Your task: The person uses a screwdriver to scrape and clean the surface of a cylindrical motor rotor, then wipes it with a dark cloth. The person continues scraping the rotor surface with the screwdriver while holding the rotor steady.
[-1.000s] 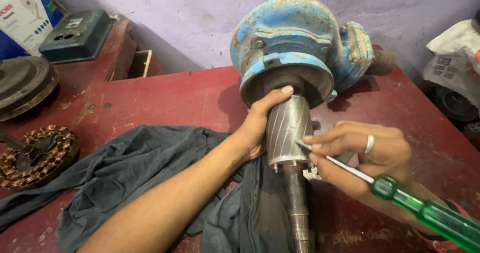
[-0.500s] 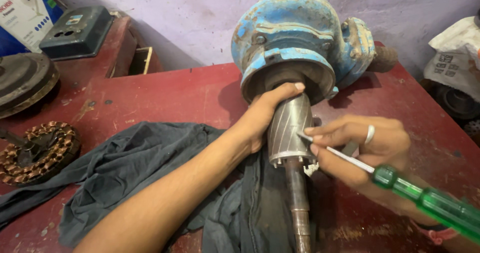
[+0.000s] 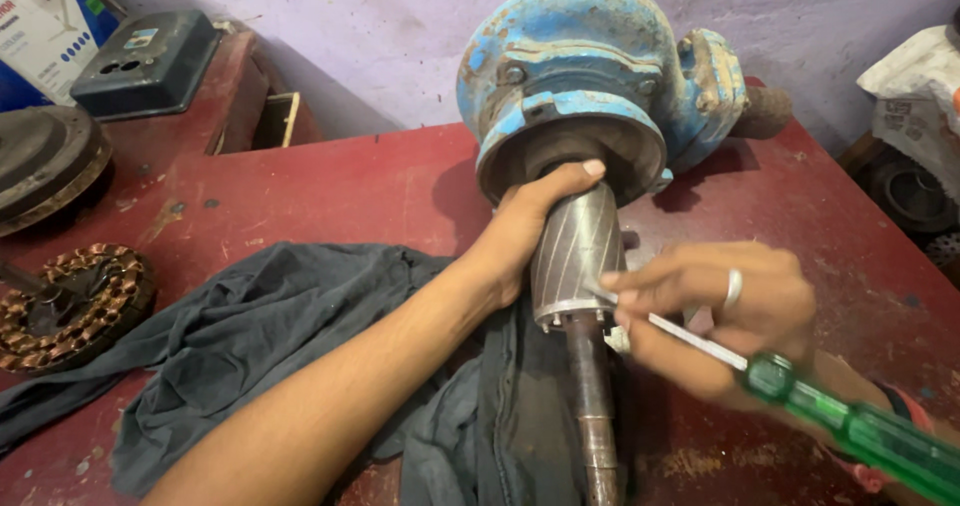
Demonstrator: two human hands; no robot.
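On the red table point(image 3: 330, 186), hands grip rotor point(image 3: 578, 251) and screwdriver point(image 3: 800, 396).

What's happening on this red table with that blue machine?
A person is working on a blue pump housing lying on a red table. The left hand grips the grey metal rotor sticking out of it. The right hand holds a green-handled screwdriver, its tip at the rotor's lower rim. A dark cloth lies underneath.

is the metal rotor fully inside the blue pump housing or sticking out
Sticking out. Most of the rotor and its shaft show outside the blue housing; only its top end sits in the opening.
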